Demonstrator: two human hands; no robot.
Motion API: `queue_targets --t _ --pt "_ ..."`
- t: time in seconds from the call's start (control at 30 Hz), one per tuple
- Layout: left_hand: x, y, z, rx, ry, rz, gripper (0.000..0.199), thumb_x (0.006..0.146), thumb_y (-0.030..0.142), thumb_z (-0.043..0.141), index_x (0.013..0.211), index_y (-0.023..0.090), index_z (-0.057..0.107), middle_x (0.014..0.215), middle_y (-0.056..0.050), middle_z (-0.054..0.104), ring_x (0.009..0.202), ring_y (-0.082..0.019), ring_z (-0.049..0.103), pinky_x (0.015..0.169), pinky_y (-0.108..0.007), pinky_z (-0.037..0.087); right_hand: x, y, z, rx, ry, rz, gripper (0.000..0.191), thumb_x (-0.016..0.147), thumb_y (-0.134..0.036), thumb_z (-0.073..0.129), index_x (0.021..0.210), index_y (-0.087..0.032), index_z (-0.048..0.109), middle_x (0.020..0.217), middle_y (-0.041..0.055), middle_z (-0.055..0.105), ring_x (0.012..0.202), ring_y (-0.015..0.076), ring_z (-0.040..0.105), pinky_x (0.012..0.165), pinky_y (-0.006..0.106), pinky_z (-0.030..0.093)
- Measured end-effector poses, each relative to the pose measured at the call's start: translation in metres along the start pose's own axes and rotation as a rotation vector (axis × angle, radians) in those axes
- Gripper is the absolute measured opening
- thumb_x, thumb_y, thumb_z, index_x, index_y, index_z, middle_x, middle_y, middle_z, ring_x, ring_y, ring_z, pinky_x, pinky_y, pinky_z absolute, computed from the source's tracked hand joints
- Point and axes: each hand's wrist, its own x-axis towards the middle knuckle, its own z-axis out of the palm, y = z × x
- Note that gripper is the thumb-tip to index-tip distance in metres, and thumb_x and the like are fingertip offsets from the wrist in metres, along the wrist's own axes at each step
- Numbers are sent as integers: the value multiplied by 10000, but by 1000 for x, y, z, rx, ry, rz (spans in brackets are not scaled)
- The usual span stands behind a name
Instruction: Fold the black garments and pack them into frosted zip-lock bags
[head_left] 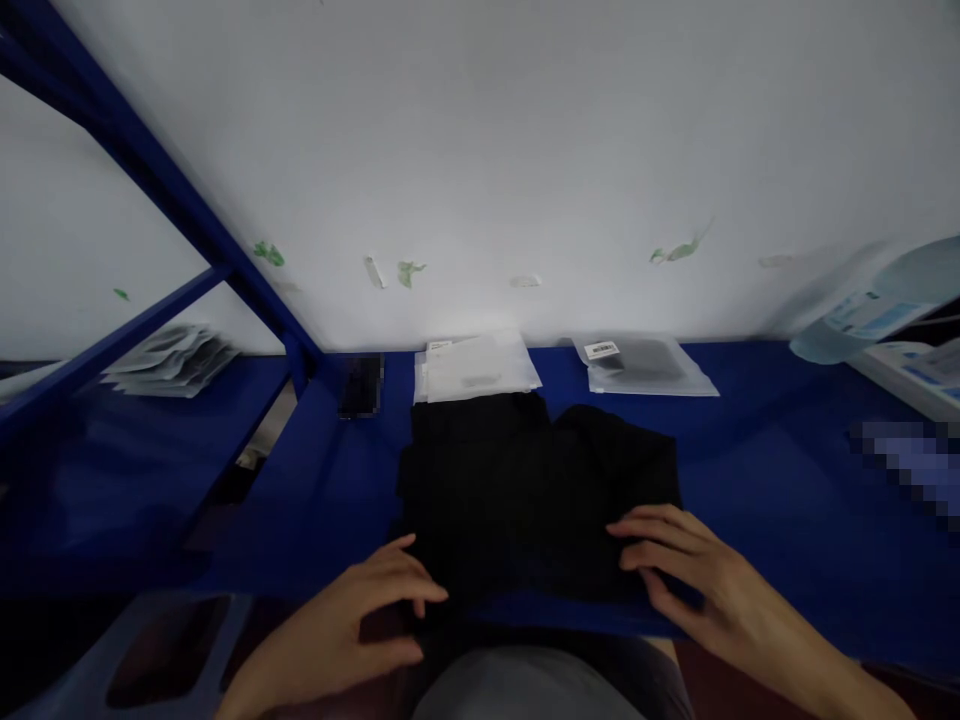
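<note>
A black cloth garment (pixel 517 490) lies loosely folded on the blue table, its right part bunched into a raised fold. My left hand (pixel 367 610) is at the cloth's lower left edge, thumb and fingers apart; whether it touches the fabric I cannot tell. On the right side, my right hand (pixel 675 565) reaches over the garment's edge with its fingers spread and the fingertips at the fabric. Behind the garment lies a white plastic packet (pixel 480 365). Farther right is a clear bag with a barcode label (pixel 645 365), something dark inside it.
A phone (pixel 361 387) lies on the blue table (pixel 757 480) at the left. Blue frame bars (pixel 172 180) rise there, with stacked packets (pixel 172 358) beyond. At the right lies a large clear bottle (pixel 877 305) beside a white box (pixel 915 375). A wall closes the back.
</note>
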Motion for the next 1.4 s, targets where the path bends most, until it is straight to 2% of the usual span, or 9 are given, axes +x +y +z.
queue_targets --t 0.1,0.2,0.3,0.5,0.7,0.97,1.07,1.23,1.4 --pt "1 1 4 73 -33 -30 355 860 280 621 1200 384 626 1047 11 692 1100 -205 589 1150 -491 220 -2 -1 1 12 -41 48 147 861 -252 533 849 -275 678 1063 37 694 1128 243 581 855 410 551" --pt "17 -3 6 178 148 -37 264 918 276 532 1136 347 663 1069 -11 695 1142 -222 569 1073 -461 367 2 3 -1 43 37 102 180 880 -282 505 906 -273 683 999 49 702 1048 242 624 827 407 560" --pt "44 -8 7 343 266 99 297 933 200 472 1147 295 653 1227 -35 635 1263 -238 478 1091 -472 351 10 10 -5 5 197 136 207 890 -301 488 965 -261 677 989 56 701 965 231 651 803 403 564" --pt "86 -14 17 626 126 317 545 838 -16 407 1323 213 506 1510 -80 362 1437 -259 195 1149 -545 223 23 21 -3 -183 182 36 249 876 -245 509 1059 -273 676 1296 54 590 1280 281 466 969 516 474" --pt "93 -12 10 598 129 284 467 915 104 403 1369 201 449 1442 -100 464 1397 -240 313 1155 -526 219 28 26 6 -271 151 -18 345 890 -232 500 1215 -258 615 1312 58 586 1331 283 410 1036 551 413" --pt "148 -7 -44 607 264 194 401 940 221 408 1333 214 491 1367 -97 530 1318 -225 422 1132 -430 271 61 47 0 -263 253 11 394 924 -213 440 1309 -221 522 1316 75 574 1317 245 424 1039 483 421" --pt "164 -8 -53 657 365 203 413 902 156 443 1309 185 505 1378 -113 514 1344 -263 381 1150 -487 185 69 53 1 -308 337 67 402 928 -237 428 1321 -207 509 1347 106 533 1303 274 429 1025 506 413" --pt "162 -3 -36 578 335 381 354 871 90 440 1169 174 611 1236 -107 610 1327 -263 390 1141 -480 213 60 49 -1 -279 490 115 312 915 -239 463 1201 -236 588 1163 85 616 1116 241 547 931 431 474" --pt "173 -13 -15 473 218 376 441 915 134 409 1333 237 507 1334 -77 560 1248 -247 481 1077 -452 334 61 52 5 -308 369 72 350 921 -237 459 1254 -241 566 1175 55 645 1151 236 527 962 436 449"
